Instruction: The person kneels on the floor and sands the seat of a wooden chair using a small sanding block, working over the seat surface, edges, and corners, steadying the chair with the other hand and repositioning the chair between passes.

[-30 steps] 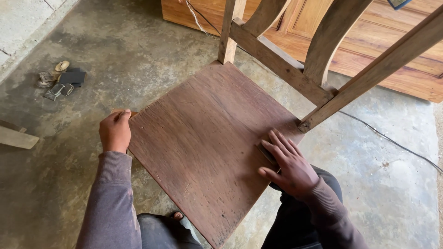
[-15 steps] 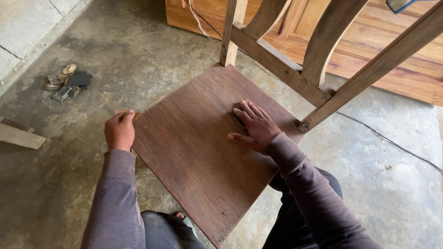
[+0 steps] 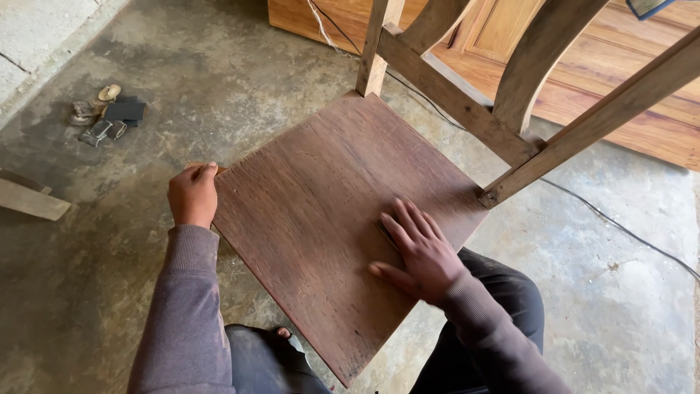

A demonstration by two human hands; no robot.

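A brown wooden chair seat (image 3: 321,190) lies tilted in front of me, between my knees. My left hand (image 3: 193,193) grips its left corner, fingers curled over the edge. My right hand (image 3: 419,252) lies flat on the right part of the seat with the fingers spread. It presses down a small dark sheet (image 3: 383,232), of which only one edge shows beside the fingers. The chair's pale back rails (image 3: 467,109) rise from the seat's far edge.
The floor is rough grey concrete (image 3: 627,292). A thin cable (image 3: 620,226) runs across it on the right. Orange wooden panels (image 3: 620,109) stand behind the chair. Small scraps and a dark pad (image 3: 109,113) lie far left, and a pale wood offcut (image 3: 29,197) sits at the left edge.
My right hand slid up the seat toward the back rail, then came back down toward me on the right side. The left hand kept its grip on the corner.
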